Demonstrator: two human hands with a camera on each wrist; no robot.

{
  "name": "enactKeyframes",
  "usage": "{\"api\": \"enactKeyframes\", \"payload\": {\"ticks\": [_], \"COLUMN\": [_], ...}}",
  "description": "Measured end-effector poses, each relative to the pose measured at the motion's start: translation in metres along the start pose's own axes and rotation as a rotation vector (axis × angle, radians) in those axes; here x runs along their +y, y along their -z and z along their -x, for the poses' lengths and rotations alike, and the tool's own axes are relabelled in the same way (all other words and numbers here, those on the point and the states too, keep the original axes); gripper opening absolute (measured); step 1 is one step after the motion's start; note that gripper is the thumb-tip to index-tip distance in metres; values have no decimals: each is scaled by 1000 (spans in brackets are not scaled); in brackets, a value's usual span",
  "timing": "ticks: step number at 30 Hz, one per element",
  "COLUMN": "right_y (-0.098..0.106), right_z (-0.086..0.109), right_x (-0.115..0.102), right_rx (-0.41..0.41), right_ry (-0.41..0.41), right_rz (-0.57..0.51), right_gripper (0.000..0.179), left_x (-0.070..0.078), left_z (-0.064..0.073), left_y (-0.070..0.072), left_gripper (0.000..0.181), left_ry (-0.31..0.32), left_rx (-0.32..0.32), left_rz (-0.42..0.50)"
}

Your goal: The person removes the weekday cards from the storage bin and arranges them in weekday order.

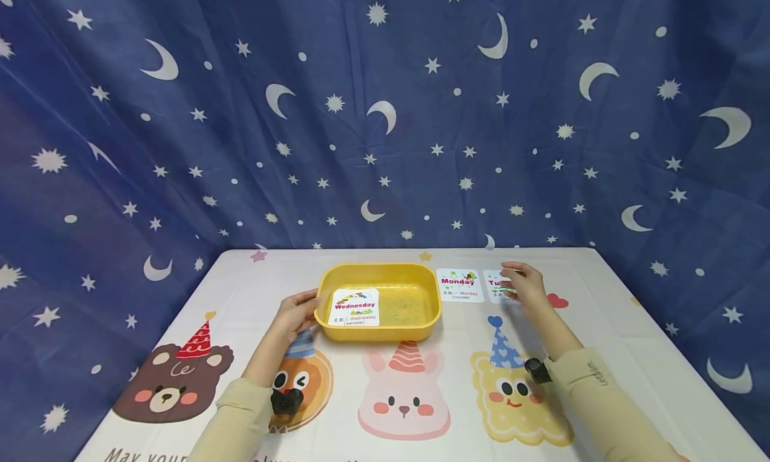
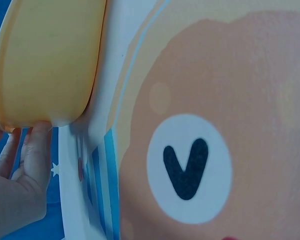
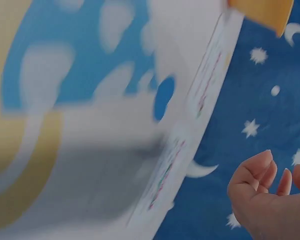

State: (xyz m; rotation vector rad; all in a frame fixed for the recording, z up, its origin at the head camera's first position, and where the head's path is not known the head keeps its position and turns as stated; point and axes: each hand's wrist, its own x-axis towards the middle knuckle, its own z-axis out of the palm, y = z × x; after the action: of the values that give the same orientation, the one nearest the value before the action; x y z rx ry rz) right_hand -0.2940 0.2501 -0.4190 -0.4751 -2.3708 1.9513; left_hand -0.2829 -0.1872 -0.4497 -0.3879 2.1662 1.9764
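Note:
My left hand (image 1: 296, 312) holds the left end of a yellow plastic tray (image 1: 385, 334); in the left wrist view its fingers (image 2: 39, 145) meet the tray's end wall. Inside the tray, on its left half, lies a white "Wednesday" card (image 1: 353, 308). To the tray's right a "Monday" card (image 1: 459, 286) lies flat on the table. Beside that is another card (image 1: 494, 289) showing "Tu", its right part hidden by my right hand (image 1: 525, 285). That hand hovers over it with loosely bent fingers, nothing between them in the right wrist view.
A white tablecloth (image 1: 252, 285) printed with party-hat cartoon faces covers the table. Behind the table's far edge hangs a dark blue curtain (image 1: 337, 148) with moons and stars. Black wrist devices (image 1: 286, 402) are on both forearms.

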Motion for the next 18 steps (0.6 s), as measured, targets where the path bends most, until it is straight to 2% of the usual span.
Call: {"api": "enactKeyframes", "payload": {"ticks": [7,13,18], "right_y": [-24,-45,-59], "right_z": [23,40,48], "right_x": [-12,-16,-17], "right_rx": [-128,-203,-260], "right_ry": [60,75,88], "right_rz": [-167,-146,-169], "right_gripper": [43,38,36], "left_x": [-1,0,0], "left_z": [0,-1,1], "left_y": [2,2,1], "left_gripper": [45,44,44], "left_ry": [0,-4,-6], "left_rx": [5,10,3], "left_rz": [6,4,4]}}
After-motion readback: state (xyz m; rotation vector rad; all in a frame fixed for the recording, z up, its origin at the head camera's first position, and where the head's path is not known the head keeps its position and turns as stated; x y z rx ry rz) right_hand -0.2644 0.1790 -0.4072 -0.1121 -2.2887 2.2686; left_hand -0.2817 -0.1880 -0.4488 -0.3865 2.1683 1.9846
